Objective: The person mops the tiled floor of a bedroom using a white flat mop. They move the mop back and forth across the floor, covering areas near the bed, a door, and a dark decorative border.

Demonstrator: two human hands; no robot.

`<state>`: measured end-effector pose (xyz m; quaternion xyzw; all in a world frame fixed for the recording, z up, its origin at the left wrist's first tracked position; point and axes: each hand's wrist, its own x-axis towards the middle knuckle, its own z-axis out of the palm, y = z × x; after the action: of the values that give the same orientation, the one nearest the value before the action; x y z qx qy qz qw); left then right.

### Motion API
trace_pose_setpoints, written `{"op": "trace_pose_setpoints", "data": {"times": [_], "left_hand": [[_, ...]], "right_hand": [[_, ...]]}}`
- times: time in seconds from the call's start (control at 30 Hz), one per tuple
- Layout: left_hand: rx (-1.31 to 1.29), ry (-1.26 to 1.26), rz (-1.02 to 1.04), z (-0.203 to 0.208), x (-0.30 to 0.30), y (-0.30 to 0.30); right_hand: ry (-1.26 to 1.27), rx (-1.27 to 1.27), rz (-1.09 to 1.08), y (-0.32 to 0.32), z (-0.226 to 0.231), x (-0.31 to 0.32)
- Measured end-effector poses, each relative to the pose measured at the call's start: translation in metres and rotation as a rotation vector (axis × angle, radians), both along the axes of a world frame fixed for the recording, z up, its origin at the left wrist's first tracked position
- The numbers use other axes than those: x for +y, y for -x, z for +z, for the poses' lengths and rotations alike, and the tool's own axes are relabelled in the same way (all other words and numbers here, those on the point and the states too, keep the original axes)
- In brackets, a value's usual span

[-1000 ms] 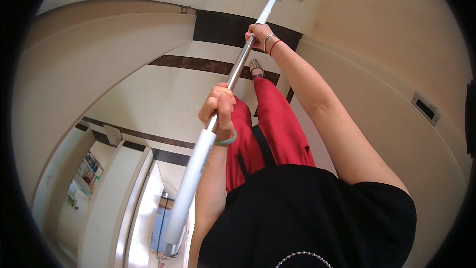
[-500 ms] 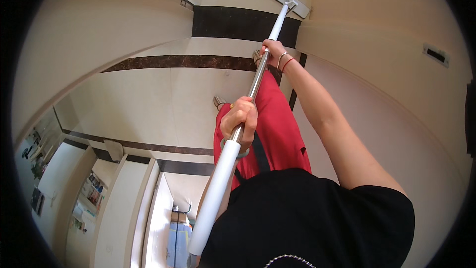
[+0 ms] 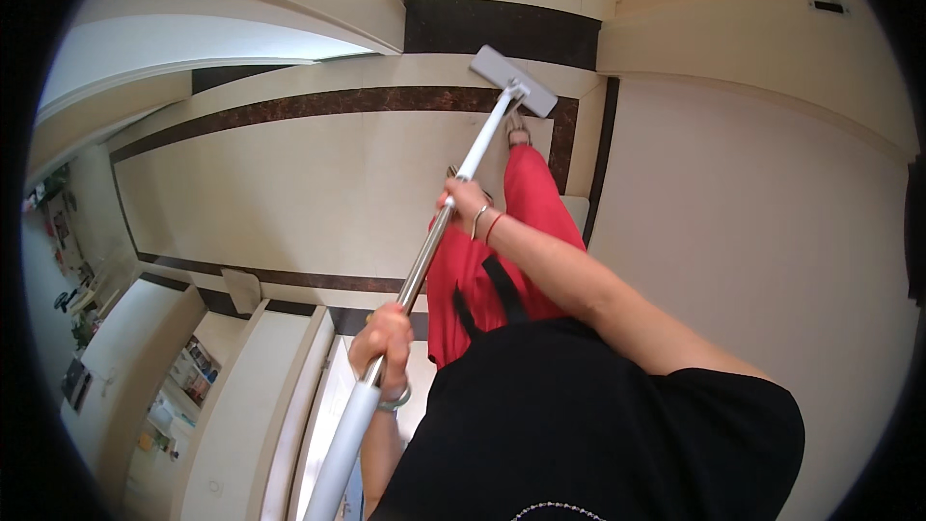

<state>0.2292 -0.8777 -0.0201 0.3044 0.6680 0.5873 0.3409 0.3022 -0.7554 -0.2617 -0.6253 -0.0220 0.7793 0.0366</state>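
Note:
A flat mop with a long white and silver pole (image 3: pixel 424 263) runs slantwise across the view, from the lower left toward the upper middle. Its pale grey rectangular head (image 3: pixel 497 67) lies on the tiled floor, across a dark strip and close in front of one of my shoes (image 3: pixel 519 135). My right hand (image 3: pixel 467 205) is wrapped round the pole near the joint between its silver and upper white sections. Closer to my body, my left hand (image 3: pixel 383 342) grips the silver section just above the lower white sleeve (image 3: pixel 342 449). The pole's near end runs out of view.
Cream floor tiles (image 3: pixel 260 178) are bordered by dark brown strips (image 3: pixel 357 101). A pale wall (image 3: pixel 733 193) stands close on my right. Ahead lies a black threshold strip (image 3: pixel 502 29), beside a doorway on the left. White cabinets (image 3: pixel 236 405) stand at the lower left.
The mop head has come back toward me, from beyond the black threshold to the near side of it. Both hands have moved down and left with the pole, and the view has shifted.

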Motion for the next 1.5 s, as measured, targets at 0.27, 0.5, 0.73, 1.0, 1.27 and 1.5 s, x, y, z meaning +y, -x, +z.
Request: {"op": "trace_pose_setpoints", "data": {"times": [0.27,0.5,0.73,1.0,1.27,1.5], "left_hand": [[0.063,-0.067,-0.272,0.033,0.009,-0.006],[0.036,-0.167,-0.518,0.023,0.067,-0.042],[0.006,-0.187,-0.682,0.003,0.11,-0.077],[0.063,-0.018,-0.423,0.041,0.056,-0.03],[0.316,0.215,-0.395,0.08,0.025,-0.015],[0.359,0.218,-0.444,0.079,0.037,-0.026]], "right_hand": [[0.069,0.154,-0.133,-0.02,0.035,-0.017],[0.027,0.247,-0.475,-0.101,0.019,0.025],[0.039,0.079,-0.314,-0.151,0.005,0.07],[0.009,0.014,-0.172,-0.053,0.017,0.012],[0.21,0.263,0.016,0.047,0.038,-0.049],[0.218,0.413,0.024,0.042,0.032,-0.042]]}}
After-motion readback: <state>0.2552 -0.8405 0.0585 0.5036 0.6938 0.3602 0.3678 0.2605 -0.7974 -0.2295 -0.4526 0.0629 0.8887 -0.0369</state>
